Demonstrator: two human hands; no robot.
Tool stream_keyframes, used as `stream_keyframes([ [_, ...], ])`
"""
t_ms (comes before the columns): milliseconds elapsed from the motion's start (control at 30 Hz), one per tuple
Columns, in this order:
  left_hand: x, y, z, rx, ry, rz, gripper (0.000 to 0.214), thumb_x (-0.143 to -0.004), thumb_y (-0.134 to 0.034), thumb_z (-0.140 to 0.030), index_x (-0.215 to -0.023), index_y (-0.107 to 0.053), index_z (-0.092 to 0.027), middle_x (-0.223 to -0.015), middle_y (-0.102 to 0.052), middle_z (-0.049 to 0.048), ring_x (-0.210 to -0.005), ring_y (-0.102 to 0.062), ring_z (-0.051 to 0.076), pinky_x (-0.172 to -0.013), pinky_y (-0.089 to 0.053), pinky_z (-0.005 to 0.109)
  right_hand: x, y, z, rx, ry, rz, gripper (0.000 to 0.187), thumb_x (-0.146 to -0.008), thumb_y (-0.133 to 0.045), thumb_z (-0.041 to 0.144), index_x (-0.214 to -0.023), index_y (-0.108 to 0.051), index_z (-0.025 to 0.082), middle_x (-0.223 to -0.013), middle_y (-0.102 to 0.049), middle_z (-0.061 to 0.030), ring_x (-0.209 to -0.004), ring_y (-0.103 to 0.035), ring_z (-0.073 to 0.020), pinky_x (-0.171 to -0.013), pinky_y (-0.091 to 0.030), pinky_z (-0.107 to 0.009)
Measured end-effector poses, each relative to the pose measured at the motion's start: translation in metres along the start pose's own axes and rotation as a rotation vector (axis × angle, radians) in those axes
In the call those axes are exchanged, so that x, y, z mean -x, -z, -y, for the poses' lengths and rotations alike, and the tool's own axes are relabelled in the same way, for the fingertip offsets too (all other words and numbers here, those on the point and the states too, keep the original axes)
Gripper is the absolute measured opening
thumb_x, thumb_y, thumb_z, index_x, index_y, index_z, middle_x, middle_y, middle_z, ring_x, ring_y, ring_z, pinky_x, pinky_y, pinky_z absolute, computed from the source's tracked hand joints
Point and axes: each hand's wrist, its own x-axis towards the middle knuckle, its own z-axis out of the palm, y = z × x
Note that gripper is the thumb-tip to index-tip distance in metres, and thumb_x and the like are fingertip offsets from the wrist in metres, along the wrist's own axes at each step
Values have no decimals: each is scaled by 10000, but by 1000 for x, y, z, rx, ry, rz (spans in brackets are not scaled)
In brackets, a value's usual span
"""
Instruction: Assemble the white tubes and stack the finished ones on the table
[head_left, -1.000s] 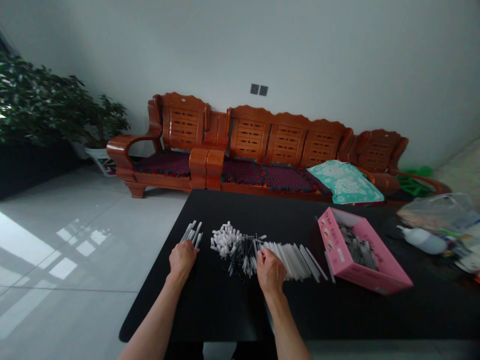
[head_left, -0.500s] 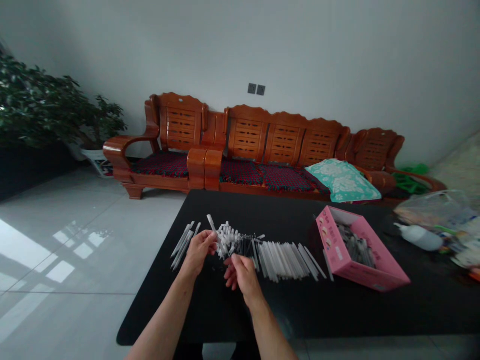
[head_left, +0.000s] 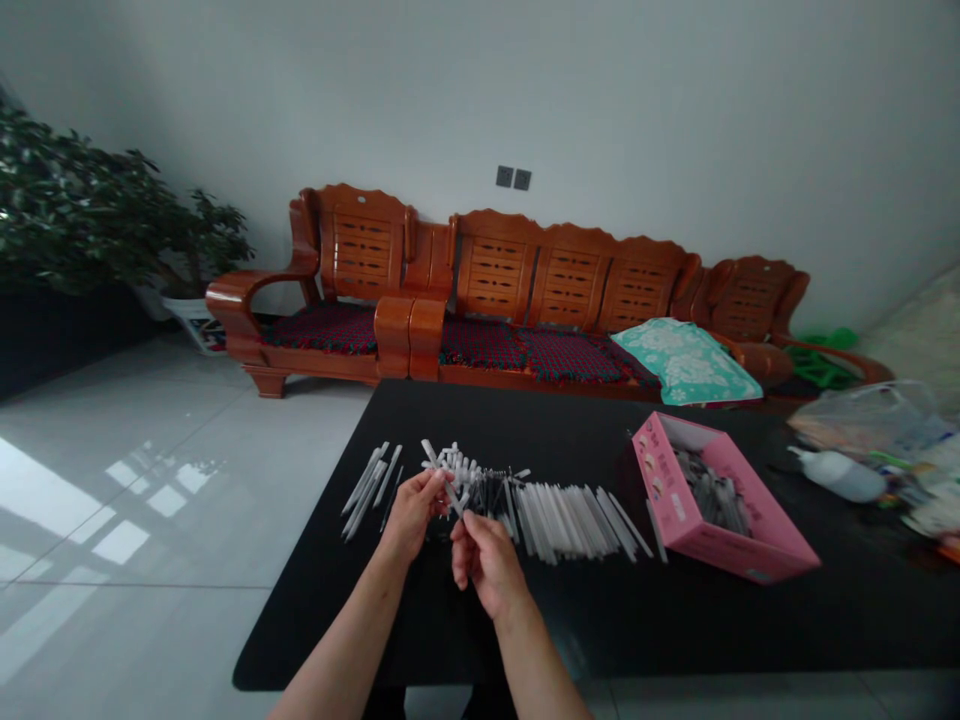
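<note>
Just changed: the right hand (head_left: 486, 560), half a second ago apart from the left hand (head_left: 415, 510), now meets it at one white tube (head_left: 429, 452).
Left hand: pinching the tube along its length, the upper end sticking out past the fingertips.
Right hand: thumb and fingers seem closed on the lower end; the tip itself is hidden.
What it means: the work looks to be at a two-handed step on this single piece, judging by the grip.
Tube's place: slanted, above the black table (head_left: 615, 620), in front of the caps (head_left: 459, 462).
Hands: two, nearly together, both bare.
Held tube: one.
Left-hand group: about four white sticks (head_left: 366, 490), lying near the table's left edge, plus one thin dark piece (head_left: 392, 497) beside them.
Caps: a heap, too jumbled to count.
Dark rods: a heap (head_left: 491, 495) between caps and row, partly hidden, uncountable.
Row: many pale tubes (head_left: 570, 520) side by side, too tight to count.
Box: one, pink (head_left: 739, 552), with uncounted grey pieces (head_left: 712, 495) inside.
Bottle: one, white (head_left: 840, 475), lying right of the box.
</note>
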Motion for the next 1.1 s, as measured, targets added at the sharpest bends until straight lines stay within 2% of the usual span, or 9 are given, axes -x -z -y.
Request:
stream_keyframes([
  [133, 0, 0, 2, 7, 1, -49, 398, -632, -803, -449, -775, -710, -89, -561, -588, 6, -495, -517, 87, -480, -410, 189, 1, 2, 3, 149, 68, -52, 402, -750, -688, 516, -685, -620, 126, -400, -526, 32, -292, -431, -73, -283, -284, -162],
  [267, 0, -1, 3, -8, -10, -64, 391, -628, -799, -451, -753, -706, -92, -546, -579, 0, -482, -513, 87, -470, -404, 191, 2, 1, 8, 279, 95, -160, 411, -686, -747, 517, -670, -592, 137, -473, -596, 8, -336, -504, -86, -304, -332, -157],
  [400, -1, -1, 3, -12, -23, -62, 395, -636, -794, -457, -760, -702, -94, -562, -593, 5, -489, -520, 89, -482, -420, 196, 1, -1, 7, 221, 28, -123, 528, -749, -622, 641, -746, -622, 113, -487, -610, -21, -336, -539, -117, -292, -356, -175],
  [600, -2, 0, 5, -38, -30, -59, 380, -667, -772, -457, -771, -706, -98, -562, -590, 3, -496, -525, 91, -485, -414, 194, 0, 2, 6, 189, 84, -155, 404, -666, -771, 493, -715, -603, 129, -520, -610, 8, -371, -540, -99, -330, -388, -174],
  [767, -3, 2, 6, -31, -31, -65, 382, -656, -779, -458, -770, -708, -100, -556, -580, -6, -494, -517, 89, -488, -415, 196, -1, 2, 4, 144, -17, -104, 523, -718, -673, 621, -791, -636, 104, -522, -635, -29, -352, -550, -121, -311, -395, -192],
  [967, -3, 3, 6, -40, -27, -63, 382, -654, -776, -461, -773, -705, -104, -566, -590, -1, -492, -520, 94, -493, -417, 203, -2, 4, 1, 152, 22, -163, 418, -634, -797, 490, -729, -601, 133, -532, -630, 6, -371, -556, -101, -326, -401, -166],
  [1100, -4, 5, 8, -51, -36, -74, 383, -651, -774, -469, -768, -706, -111, -569, -600, 4, -495, -526, 100, -493, -419, 207, -2, 3, 0, 120, -35, -114, 526, -713, -679, 619, -814, -642, 104, -543, -655, -41, -364, -570, -126, -312, -404, -188],
])
